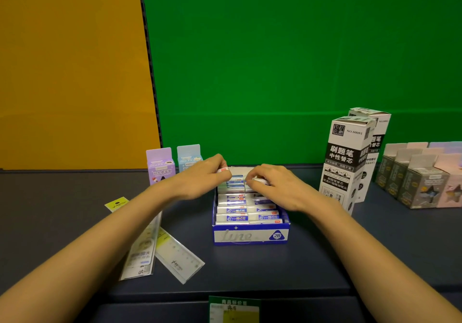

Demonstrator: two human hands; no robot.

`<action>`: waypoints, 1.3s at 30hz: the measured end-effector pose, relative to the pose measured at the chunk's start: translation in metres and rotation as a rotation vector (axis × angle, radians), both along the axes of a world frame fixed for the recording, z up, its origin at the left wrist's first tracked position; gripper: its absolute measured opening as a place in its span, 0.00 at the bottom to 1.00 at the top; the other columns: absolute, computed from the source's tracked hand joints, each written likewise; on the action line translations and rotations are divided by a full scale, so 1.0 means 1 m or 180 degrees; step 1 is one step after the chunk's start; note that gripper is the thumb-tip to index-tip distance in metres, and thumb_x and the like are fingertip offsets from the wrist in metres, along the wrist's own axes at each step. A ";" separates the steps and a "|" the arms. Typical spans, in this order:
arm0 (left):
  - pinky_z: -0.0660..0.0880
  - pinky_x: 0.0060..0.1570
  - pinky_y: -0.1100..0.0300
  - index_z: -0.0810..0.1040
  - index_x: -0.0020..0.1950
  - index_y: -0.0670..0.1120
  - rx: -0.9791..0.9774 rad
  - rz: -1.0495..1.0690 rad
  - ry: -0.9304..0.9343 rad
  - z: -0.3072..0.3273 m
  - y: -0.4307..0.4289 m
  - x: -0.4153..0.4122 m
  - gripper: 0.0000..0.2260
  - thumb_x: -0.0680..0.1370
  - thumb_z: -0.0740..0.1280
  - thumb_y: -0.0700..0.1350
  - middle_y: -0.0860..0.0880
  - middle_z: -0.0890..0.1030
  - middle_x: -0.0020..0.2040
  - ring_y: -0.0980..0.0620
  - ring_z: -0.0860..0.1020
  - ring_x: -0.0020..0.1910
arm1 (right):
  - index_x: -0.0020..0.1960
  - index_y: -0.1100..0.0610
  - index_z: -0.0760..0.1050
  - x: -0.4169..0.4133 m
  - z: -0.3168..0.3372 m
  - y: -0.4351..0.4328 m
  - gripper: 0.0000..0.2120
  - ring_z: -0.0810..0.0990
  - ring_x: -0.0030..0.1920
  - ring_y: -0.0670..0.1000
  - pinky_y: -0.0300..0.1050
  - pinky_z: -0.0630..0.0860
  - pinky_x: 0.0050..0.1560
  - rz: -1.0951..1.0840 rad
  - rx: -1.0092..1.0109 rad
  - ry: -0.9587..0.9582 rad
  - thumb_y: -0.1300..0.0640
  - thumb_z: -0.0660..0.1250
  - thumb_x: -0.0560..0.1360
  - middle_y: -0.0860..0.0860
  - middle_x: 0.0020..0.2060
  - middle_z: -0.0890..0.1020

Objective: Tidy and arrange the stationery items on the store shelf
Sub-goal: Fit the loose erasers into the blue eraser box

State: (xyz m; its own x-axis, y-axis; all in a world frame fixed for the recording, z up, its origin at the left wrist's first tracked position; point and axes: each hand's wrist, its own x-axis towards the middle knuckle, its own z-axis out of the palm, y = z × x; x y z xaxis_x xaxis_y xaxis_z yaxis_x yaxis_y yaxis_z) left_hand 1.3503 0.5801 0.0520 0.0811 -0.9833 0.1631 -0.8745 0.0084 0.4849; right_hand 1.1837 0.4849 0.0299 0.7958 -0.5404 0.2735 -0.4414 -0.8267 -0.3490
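Observation:
A blue and white open display box (250, 235) marked 2B stands in the middle of the dark shelf (312, 260). Several wrapped white erasers (246, 209) lie in rows inside it. Over the box's far end, my left hand (202, 177) pinches one white eraser (223, 170) with a red tip. Close beside it, my right hand (273, 183) curls around another white eraser (260, 180). The far rows of the box are partly hidden by both hands.
Two packaged rulers (160, 247) lie askew at the left front. A purple carton (160, 165) and a pale blue carton (189, 156) stand behind my left hand. Two tall refill boxes (347, 157) stand at the right, with small grey and pink boxes (422, 180) beyond. A price label (233, 309) hangs on the front edge.

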 end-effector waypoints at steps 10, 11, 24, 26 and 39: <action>0.68 0.40 0.66 0.77 0.53 0.44 -0.0399 -0.0327 -0.0206 -0.008 0.004 0.004 0.10 0.75 0.67 0.47 0.48 0.78 0.49 0.51 0.75 0.45 | 0.44 0.50 0.65 -0.001 0.001 0.001 0.14 0.74 0.38 0.53 0.51 0.71 0.42 -0.0189 -0.0012 -0.0502 0.40 0.52 0.76 0.48 0.35 0.76; 0.68 0.39 0.65 0.78 0.52 0.44 -0.0518 -0.0286 -0.0302 -0.009 0.003 0.004 0.10 0.74 0.68 0.48 0.50 0.79 0.47 0.51 0.75 0.43 | 0.44 0.50 0.65 -0.002 0.001 0.001 0.13 0.74 0.39 0.53 0.52 0.71 0.44 -0.0173 0.0087 -0.0522 0.41 0.52 0.77 0.49 0.37 0.77; 0.66 0.42 0.61 0.82 0.53 0.49 -0.0753 0.0076 -0.1359 -0.019 -0.006 -0.014 0.13 0.72 0.70 0.52 0.51 0.82 0.53 0.51 0.76 0.50 | 0.58 0.49 0.69 -0.016 0.000 0.002 0.11 0.75 0.50 0.47 0.50 0.74 0.52 0.0168 -0.0117 -0.0247 0.50 0.61 0.76 0.44 0.52 0.77; 0.68 0.43 0.60 0.82 0.53 0.49 -0.0703 0.0055 -0.1347 -0.019 -0.006 -0.013 0.13 0.72 0.69 0.53 0.51 0.82 0.54 0.51 0.76 0.51 | 0.59 0.49 0.70 -0.018 0.000 0.002 0.13 0.75 0.53 0.47 0.48 0.73 0.53 0.0175 -0.0330 -0.0117 0.49 0.62 0.76 0.45 0.54 0.78; 0.72 0.48 0.57 0.80 0.57 0.48 -0.0665 -0.0086 -0.1476 -0.016 0.003 -0.016 0.13 0.75 0.65 0.48 0.49 0.80 0.55 0.50 0.76 0.53 | 0.58 0.45 0.74 -0.017 -0.001 -0.001 0.14 0.76 0.54 0.48 0.48 0.74 0.56 -0.0077 -0.0482 0.0095 0.50 0.67 0.72 0.48 0.53 0.78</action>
State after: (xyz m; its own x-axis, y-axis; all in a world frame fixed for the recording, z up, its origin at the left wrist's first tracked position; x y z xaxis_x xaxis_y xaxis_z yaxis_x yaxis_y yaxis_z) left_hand 1.3346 0.5835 0.0365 -0.0714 -0.9266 0.3692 -0.9955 0.0891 0.0312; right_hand 1.1671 0.4839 0.0285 0.7919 -0.5139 0.3299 -0.4702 -0.8578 -0.2076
